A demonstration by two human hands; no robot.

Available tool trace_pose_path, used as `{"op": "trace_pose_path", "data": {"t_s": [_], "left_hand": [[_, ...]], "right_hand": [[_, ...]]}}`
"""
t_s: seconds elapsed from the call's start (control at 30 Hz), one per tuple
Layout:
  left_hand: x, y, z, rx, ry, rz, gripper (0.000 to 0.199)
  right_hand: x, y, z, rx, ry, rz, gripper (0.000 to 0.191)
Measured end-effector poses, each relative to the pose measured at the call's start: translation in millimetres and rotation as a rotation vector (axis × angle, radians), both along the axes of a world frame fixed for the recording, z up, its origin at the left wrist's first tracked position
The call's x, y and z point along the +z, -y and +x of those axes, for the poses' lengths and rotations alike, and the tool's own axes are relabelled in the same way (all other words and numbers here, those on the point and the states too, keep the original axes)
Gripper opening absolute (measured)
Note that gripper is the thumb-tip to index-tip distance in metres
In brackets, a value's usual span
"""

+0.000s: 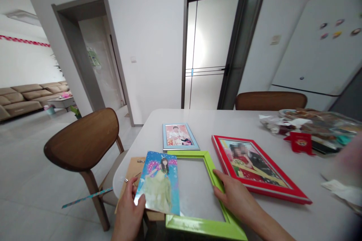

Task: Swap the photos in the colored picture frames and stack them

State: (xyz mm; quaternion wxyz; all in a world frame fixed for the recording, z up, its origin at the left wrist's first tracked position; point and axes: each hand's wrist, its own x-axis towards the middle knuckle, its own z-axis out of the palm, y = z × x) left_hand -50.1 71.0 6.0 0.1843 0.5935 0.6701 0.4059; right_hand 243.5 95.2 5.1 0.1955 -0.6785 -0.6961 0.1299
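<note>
My left hand [129,208] pinches the lower left edge of a glossy photo [161,186] of a figure in a pale green dress on blue. The photo overlaps the left side of a green picture frame [207,227], whose opening shows pale grey. On the frame's right side, my right hand [233,192] grips the green border. Under the photo and left hand lies a brown backing board [132,167] with a metal hanger. Beyond stands a light blue framed picture [164,137], and to the right lies a red picture frame [285,192] with a photo in it.
Wooden chairs stand at the left [85,139] and far side [271,100] of the white table [203,122]. Plastic-wrapped items [319,120] and a red packet [301,143] sit at the right. A blurred pinkish shape is at the right edge.
</note>
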Motion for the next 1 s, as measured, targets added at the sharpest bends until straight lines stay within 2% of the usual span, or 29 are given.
{"op": "trace_pose_path", "data": {"t_s": [0.1, 0.27, 0.4, 0.53, 0.6, 0.67, 0.73, 0.8, 0.87, 0.93, 1.0], "left_hand": [[-5.7, 2, -3, -0.043, -0.163, -0.045, 0.038], [-1.7, 6, -2, -0.061, -0.441, -0.089, 0.032], [0.8, 7, -3, -0.074, -0.535, -0.052, 0.030], [-2.3, 3, -5, -0.103, -0.553, 0.037, 0.029], [-4.5, 1, -1, -0.161, -0.546, 0.093, 0.032], [-5.8, 1, 5, -0.247, -0.532, 0.119, 0.037], [-6.1, 4, 13, -0.349, -0.511, 0.113, 0.043], [-6.5, 6, 20, -0.445, -0.494, 0.107, 0.050], [-8.1, 8, 25, -0.505, -0.486, 0.120, 0.058], [-10.7, 8, 29, -0.525, -0.480, 0.152, 0.064], [-12.5, 5, 32, -0.519, -0.460, 0.195, 0.066]], "right_hand": [[-2.8, 1, -1, 0.022, 0.074, 0.019, 0.041], [0.5, 1, -5, 0.029, 0.171, -0.046, 0.036], [5.8, 6, -6, 0.020, 0.220, -0.062, 0.036], [14.5, 10, -12, -0.004, 0.201, 0.062, 0.038], [17.6, 9, -24, 0.039, 0.065, 0.113, 0.040], [16.4, 4, -42, 0.103, -0.185, 0.080, 0.043], [10.6, -4, -65, 0.125, -0.516, -0.042, 0.051], [3.5, -14, -87, 0.070, -0.875, -0.202, 0.057], [-0.2, -22, -103, 0.040, -1.130, -0.317, 0.052], [3.3, -26, -113, 0.053, -1.231, -0.356, 0.040], [15.1, -25, -117, 0.066, -1.247, -0.348, 0.031]]}}
